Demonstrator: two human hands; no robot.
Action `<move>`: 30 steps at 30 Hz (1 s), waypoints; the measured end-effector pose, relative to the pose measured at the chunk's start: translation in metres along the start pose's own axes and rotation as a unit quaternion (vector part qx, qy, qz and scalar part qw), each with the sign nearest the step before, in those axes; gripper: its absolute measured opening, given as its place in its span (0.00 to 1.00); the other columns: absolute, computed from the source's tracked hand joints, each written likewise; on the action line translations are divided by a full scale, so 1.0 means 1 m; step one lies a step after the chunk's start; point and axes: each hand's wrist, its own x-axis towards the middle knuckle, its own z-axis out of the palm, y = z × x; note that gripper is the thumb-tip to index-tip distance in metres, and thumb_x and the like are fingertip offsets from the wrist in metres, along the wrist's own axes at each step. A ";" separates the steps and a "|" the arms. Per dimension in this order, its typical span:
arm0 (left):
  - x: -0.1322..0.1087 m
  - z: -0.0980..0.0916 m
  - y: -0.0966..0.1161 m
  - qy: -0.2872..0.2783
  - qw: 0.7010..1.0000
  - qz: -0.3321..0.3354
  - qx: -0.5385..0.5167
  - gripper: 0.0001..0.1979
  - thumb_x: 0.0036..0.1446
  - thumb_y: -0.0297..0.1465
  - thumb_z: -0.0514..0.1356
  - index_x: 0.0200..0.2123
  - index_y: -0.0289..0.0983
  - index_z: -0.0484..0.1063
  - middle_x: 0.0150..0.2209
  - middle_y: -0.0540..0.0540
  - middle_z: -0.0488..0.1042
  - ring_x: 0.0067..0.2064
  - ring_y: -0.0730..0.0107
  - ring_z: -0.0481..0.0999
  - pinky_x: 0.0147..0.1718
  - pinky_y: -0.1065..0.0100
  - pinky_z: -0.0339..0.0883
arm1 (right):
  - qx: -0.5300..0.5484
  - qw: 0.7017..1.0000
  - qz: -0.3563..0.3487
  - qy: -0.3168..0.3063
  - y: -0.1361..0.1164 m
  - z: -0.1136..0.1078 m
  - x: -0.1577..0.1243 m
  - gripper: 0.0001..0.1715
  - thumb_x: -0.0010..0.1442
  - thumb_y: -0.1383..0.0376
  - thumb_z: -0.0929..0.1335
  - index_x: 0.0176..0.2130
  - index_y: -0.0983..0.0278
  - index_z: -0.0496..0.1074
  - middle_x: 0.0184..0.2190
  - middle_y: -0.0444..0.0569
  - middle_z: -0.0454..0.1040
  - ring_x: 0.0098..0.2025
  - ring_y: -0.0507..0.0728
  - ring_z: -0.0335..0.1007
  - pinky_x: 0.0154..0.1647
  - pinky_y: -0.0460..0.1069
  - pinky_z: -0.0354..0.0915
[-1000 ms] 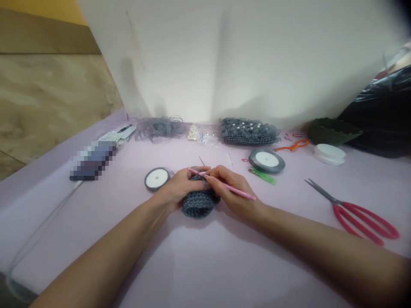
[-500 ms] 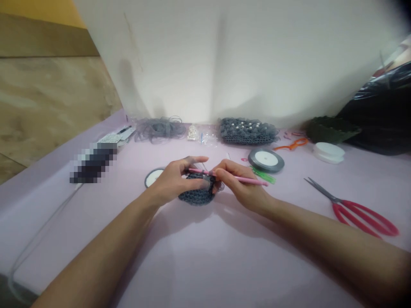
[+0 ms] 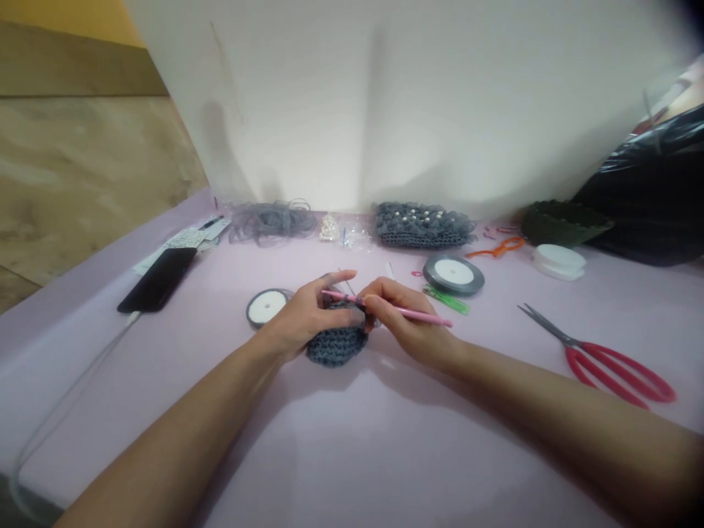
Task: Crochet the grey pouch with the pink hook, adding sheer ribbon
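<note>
A small dark grey crocheted piece [image 3: 336, 347] is pinched in my left hand [image 3: 308, 312], its thumb across the front and the index finger stretched above. My right hand [image 3: 404, 319] grips a pink crochet hook [image 3: 423, 317] like a pen. The hook lies nearly level over the top of the crochet, its tip pointing left beneath my left index finger. Grey ribbon loops round the left fingers, and the stitch at the hook is hidden by the fingers. Just left of my left hand lies a ribbon spool [image 3: 267, 306] with a white centre.
A grey ribbon spool [image 3: 453, 272], green clip [image 3: 448, 300] and red-handled scissors [image 3: 599, 359] lie right. Behind are a beaded crocheted piece [image 3: 423, 224], loose grey ribbon [image 3: 272, 222] and small beads [image 3: 330, 229]. A cabled phone [image 3: 158, 280] lies left.
The crocheted piece has tipped, showing more of its front rows lower down. The hook's right end has dropped slightly. Both hands keep their hold.
</note>
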 end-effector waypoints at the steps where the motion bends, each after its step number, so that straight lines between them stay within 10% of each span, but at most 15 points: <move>1: 0.000 0.000 -0.001 0.002 1.000 -0.003 -0.004 0.37 0.47 0.30 0.72 0.60 0.41 0.63 0.37 0.46 0.76 0.39 0.62 0.79 0.42 0.60 0.70 | -0.006 1.000 -0.003 -0.004 0.001 0.000 0.000 0.14 0.67 0.59 0.63 0.32 0.64 0.66 0.26 0.43 0.72 0.29 0.50 0.69 0.31 0.46 0.64; 14: -0.001 0.009 0.000 0.075 0.997 0.027 0.009 0.42 0.44 0.31 0.73 0.61 0.40 0.62 0.38 0.49 0.73 0.40 0.67 0.76 0.44 0.63 0.69 | -0.093 0.986 -0.126 0.054 0.007 0.005 -0.003 0.10 0.67 0.64 0.63 0.33 0.64 0.66 0.33 0.47 0.70 0.31 0.51 0.64 0.32 0.47 0.62; 22: 0.002 0.003 -0.002 -0.102 0.987 -0.047 -0.116 0.23 0.46 0.29 0.71 0.47 0.31 0.74 0.37 0.42 0.77 0.37 0.65 0.78 0.41 0.63 0.69 | 0.019 0.982 -0.170 0.086 0.003 0.013 -0.004 0.11 0.68 0.66 0.62 0.32 0.63 0.65 0.30 0.45 0.67 0.36 0.53 0.69 0.41 0.51 0.66; 30: -0.001 -0.002 0.005 0.053 0.991 0.017 0.118 0.46 0.44 0.36 0.73 0.64 0.38 0.58 0.41 0.44 0.74 0.45 0.60 0.75 0.47 0.59 0.66 | -0.052 0.989 -0.123 0.059 0.004 0.003 -0.002 0.11 0.68 0.64 0.62 0.34 0.65 0.67 0.31 0.47 0.70 0.30 0.51 0.66 0.31 0.47 0.63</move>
